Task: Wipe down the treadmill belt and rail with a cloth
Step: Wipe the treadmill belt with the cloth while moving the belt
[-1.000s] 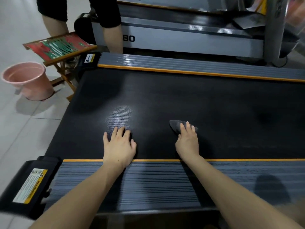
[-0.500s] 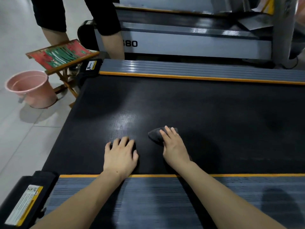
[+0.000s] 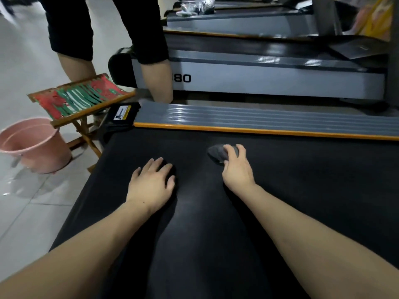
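The black treadmill belt fills the middle of the view. Its far side rail is grey and ribbed with an orange strip along the belt edge. My right hand presses a small dark grey cloth flat onto the belt, fingers extended over it; most of the cloth is under the fingers. My left hand rests palm down on the belt to the left of it, fingers spread and holding nothing. The near rail is out of view.
A pink bucket stands on the tiled floor at left, beside a wooden folding stool with a red and green seat. A person's legs stand behind the far rail. Another treadmill lies beyond.
Both hands have moved farther across the belt toward the far rail, the right hand sliding the cloth with it. The near rail has dropped out of view.
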A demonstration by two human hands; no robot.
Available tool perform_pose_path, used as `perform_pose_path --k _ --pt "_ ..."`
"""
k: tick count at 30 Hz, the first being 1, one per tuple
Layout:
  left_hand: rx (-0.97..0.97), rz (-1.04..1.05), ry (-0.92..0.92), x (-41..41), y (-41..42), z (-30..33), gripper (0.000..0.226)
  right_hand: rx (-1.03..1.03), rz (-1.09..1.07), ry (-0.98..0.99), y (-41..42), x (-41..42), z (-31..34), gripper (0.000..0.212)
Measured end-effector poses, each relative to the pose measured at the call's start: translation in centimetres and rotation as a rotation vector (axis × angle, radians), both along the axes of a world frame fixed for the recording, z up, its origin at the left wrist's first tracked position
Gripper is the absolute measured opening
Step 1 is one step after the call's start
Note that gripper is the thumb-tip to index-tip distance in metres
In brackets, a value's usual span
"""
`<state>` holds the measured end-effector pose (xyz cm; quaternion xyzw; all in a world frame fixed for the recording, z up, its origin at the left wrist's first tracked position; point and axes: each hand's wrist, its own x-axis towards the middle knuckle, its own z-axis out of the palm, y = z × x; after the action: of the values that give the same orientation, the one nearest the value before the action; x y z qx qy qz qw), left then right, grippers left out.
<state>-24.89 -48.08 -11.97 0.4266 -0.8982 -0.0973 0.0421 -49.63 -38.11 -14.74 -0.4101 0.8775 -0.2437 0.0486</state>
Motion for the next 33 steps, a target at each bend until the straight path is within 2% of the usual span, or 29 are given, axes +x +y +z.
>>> perform_pose_path --k 3,7,10,13,18,21,23,26,28,31,33 --pt "-0.038 0.020 -0.008 0.6 -3.8 -0.4 0.050 -0.034 -0.036 0.070 -2.9 -1.1 0.0 0.031" --pt "-0.041 0.080 0.003 3.2 -7.9 -1.3 0.051 -0.058 -0.132 0.134 -4.9 -0.9 -0.7 0.034" --pt "-0.031 -0.001 0.009 5.8 -9.5 -2.4 0.053 -0.102 -0.138 0.145 -6.3 0.4 -1.0 0.033" --pt "-0.018 -0.059 0.082 7.0 -10.1 -3.1 0.052 -0.112 0.033 0.175 -10.1 3.7 -1.3 0.033" --pt "-0.078 -0.013 0.127 6.9 -9.7 -3.6 0.051 -0.099 0.314 0.166 -18.1 10.0 -0.8 0.029" --pt "-0.070 -0.042 0.113 7.2 -9.8 -3.7 0.059 -0.067 0.419 0.147 -16.9 8.5 -0.3 0.032" --pt "-0.068 -0.036 0.104 7.3 -9.6 -3.7 0.062 -0.082 0.372 0.195 -13.4 4.4 -0.3 0.032" --pt "-0.097 -0.004 0.118 7.1 -9.1 -3.7 0.062 -0.057 0.071 0.192 -6.9 -2.6 0.2 0.032" --pt "-0.112 0.013 0.133 6.8 -9.0 -3.5 0.060 -0.036 -0.077 0.159 -4.5 -4.4 0.6 0.035" --pt "-0.120 0.022 0.128 6.6 -8.9 -3.3 0.056 -0.044 -0.113 0.167 -6.6 -1.9 0.0 0.033" --pt "-0.125 0.030 0.127 6.6 -8.9 -3.3 0.056 -0.070 -0.024 0.169 -10.6 2.4 -0.4 0.028"
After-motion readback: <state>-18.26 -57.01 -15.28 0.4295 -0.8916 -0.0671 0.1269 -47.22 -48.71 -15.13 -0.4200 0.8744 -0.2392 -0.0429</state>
